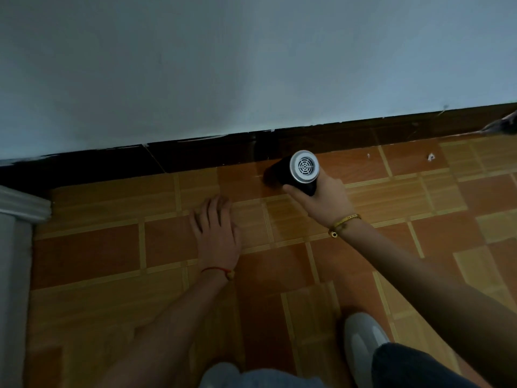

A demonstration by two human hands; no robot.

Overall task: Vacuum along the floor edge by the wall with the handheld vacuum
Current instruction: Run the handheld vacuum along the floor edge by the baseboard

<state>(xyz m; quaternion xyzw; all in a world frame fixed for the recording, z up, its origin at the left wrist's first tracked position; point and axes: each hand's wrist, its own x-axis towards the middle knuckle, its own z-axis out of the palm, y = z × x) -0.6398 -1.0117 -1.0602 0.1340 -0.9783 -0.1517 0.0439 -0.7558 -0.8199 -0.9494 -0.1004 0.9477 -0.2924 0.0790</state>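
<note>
**Handheld vacuum worked along the dark skirting**

A black handheld vacuum (296, 175), its round silver rear grille facing the camera, points down and away toward the foot of the wall (223, 65). Its front end sits low over the orange tiled floor (391, 197), just beside the dark brown skirting board (321, 138) that runs along the base of the pale blue-grey wall; the nozzle itself is in shadow and whether it touches the tiles cannot be told. The right hand (321, 200) grips the vacuum's body from below and behind, thumb and fingers curled round it, with a gold-coloured bracelet (344, 224) at the wrist. To the left, the left hand (216, 228) lies flat on the floor, fingers straight and slightly spread toward the skirting, holding nothing; a red cord (216, 271) circles its wrist. Small white scraps (430, 156) lie on the tiles to the right of the vacuum, near the skirting, and a smaller speck (368, 155) sits between them and the machine. A grey-white shoe (363, 343) shows at the bottom of the frame beside a dark trouser leg (414, 368). At the left edge a pale moulded trim (22, 204) meets the floor.
</note>
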